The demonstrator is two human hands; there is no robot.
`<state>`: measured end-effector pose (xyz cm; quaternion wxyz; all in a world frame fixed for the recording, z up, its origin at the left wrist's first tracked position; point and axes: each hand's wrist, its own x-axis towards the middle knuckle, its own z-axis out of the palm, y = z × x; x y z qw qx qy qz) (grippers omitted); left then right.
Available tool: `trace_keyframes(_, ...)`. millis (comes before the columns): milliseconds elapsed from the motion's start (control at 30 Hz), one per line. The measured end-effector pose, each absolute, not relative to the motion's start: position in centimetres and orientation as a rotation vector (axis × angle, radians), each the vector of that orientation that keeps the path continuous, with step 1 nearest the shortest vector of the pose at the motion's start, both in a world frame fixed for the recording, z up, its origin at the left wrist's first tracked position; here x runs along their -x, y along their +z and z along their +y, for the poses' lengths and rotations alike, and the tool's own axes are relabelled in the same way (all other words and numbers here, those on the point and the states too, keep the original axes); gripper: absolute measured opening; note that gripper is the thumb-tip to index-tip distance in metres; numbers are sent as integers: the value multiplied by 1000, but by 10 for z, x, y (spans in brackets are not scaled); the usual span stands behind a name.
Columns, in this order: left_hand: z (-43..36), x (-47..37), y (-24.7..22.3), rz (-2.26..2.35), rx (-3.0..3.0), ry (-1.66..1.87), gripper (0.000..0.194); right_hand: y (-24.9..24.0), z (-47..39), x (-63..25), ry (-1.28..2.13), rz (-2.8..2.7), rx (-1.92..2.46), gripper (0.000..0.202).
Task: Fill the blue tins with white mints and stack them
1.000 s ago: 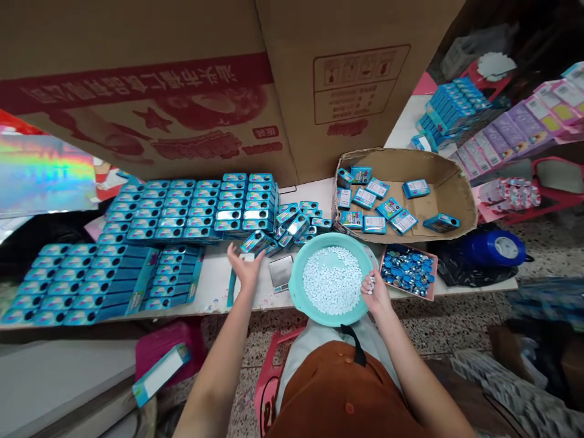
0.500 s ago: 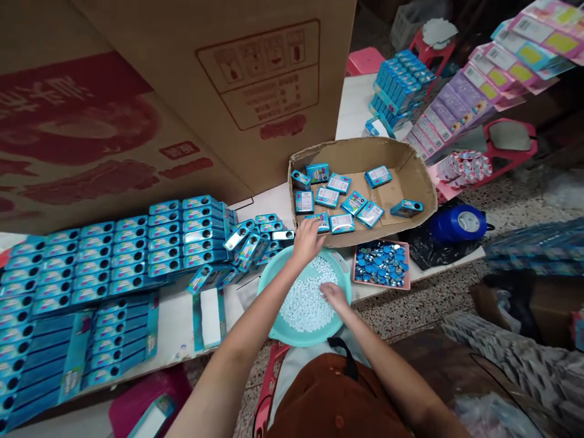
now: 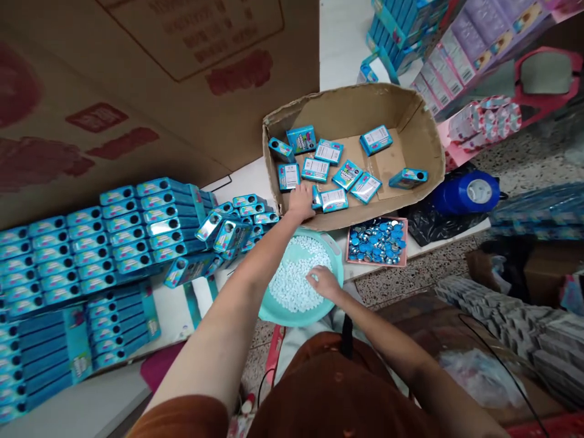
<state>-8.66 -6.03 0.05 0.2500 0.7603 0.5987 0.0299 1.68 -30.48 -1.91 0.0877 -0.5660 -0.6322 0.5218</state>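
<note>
My left hand (image 3: 301, 202) reaches over the near wall of an open cardboard box (image 3: 351, 216), its fingers curled over a small blue tin (image 3: 316, 198) at the near left corner and hiding part of it. Several similar blue tins with printed labels lie scattered inside. On my lap rests a turquoise bowl (image 3: 305, 317) of small white pellets (image 3: 292, 283). Over the pellets my right hand (image 3: 325, 283) is held with bent fingers and thumb close together; what lies between them, if anything, is too small to make out.
A pink tray (image 3: 376, 263) of blue and silver round caps stands right of the bowl. Stacked blue tins (image 3: 159, 210) fill the left of the table, before a large carton (image 3: 182, 115). A blue tape roll (image 3: 477, 191) lies on black plastic (image 3: 426, 225) at the right.
My left hand has moved from above the bowl's far rim into the cardboard box, onto a tin. My right hand stays over the pellets. The view has shifted.
</note>
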Motion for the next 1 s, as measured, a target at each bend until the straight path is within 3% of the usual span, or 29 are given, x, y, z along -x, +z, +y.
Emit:
trace_keyframes(200, -133, 116, 78, 1643, -1734, 910, 104, -19, -306, -19, 1508, -1866, 1704, 9)
trace_keyframes(367, -248, 155, 105, 1534, -953, 1027, 71, -19, -308, -19, 1428, -1830, 1693, 12)
trace_keyframes(533, -310, 175, 105, 1459, -407, 1071, 64, -4, -311, -23, 1338, -1792, 1592, 17)
trace_keyframes(800, -226, 159, 131, 1654, -790, 1146, 48, 15, -328, -32, 1317, -1713, 1632, 18)
trace_keyframes(1000, -118, 131, 109, 1783, -1591, 845, 52, 30, -333, -44, 1377, -1540, 1624, 26)
